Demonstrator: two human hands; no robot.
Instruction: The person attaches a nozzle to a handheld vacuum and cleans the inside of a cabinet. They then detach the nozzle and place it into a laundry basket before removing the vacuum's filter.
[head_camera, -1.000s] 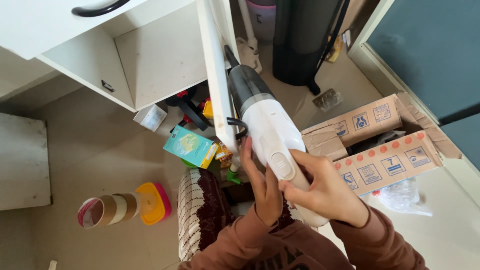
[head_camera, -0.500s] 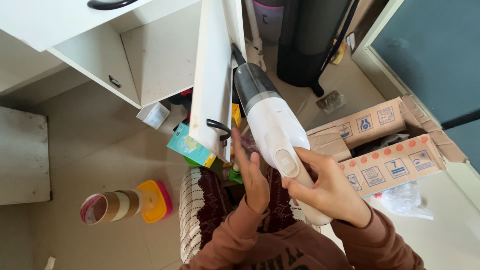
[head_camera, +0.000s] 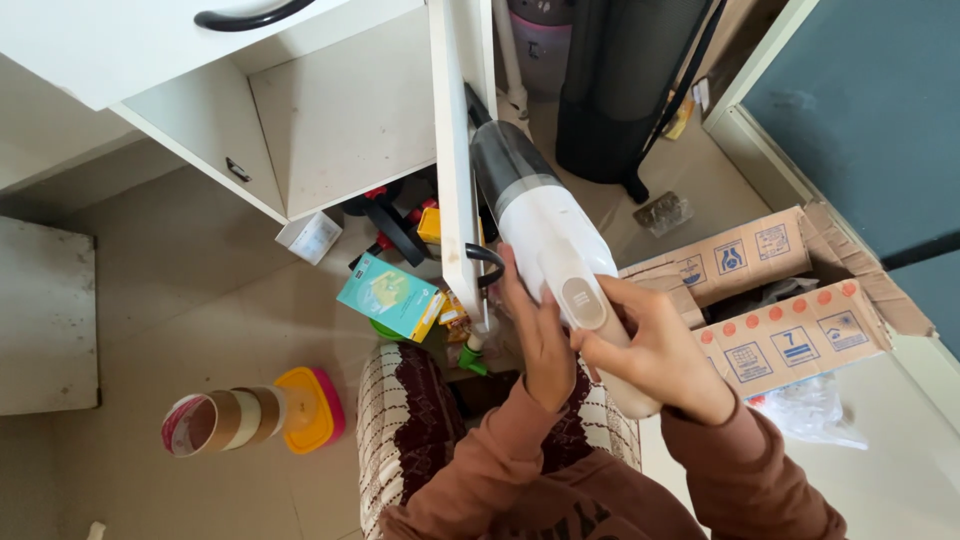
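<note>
1. Centre of the frame: a white handheld vacuum cleaner with a dark translucent front section (head_camera: 555, 240) lies slanted, its dark end toward the upper centre and its handle end toward the lower right.
2. The right hand (head_camera: 655, 350), right of centre, is closed around the rear handle of the vacuum cleaner, the thumb resting on top near a beige oblong button.
3. The left hand (head_camera: 540, 335), just left of the right hand, lies with its fingers stretched flat along the left flank of the vacuum cleaner's white body; it touches the body, but how firmly it grips cannot be told.
4. Both forearms wear reddish-brown sleeves (head_camera: 740, 470) entering from the bottom edge.
5. A white cabinet door (head_camera: 455, 150), seen edge-on, runs from the top centre downward just left of the vacuum cleaner; its black handle (head_camera: 485, 265) is beside the left hand.
6. Upper left: the open white cabinet interior (head_camera: 340, 110).
7. Left of centre, on the beige floor: a teal rectangular carton (head_camera: 390, 297).
8. Lower left: rolls of brown tape (head_camera: 215, 420) beside a yellow-and-pink lidded container (head_camera: 305, 410).
9. Right: an open brown cardboard box with printed symbols (head_camera: 790, 310).
10. Bottom centre: a maroon-and-white patterned cloth (head_camera: 400, 430).
</note>
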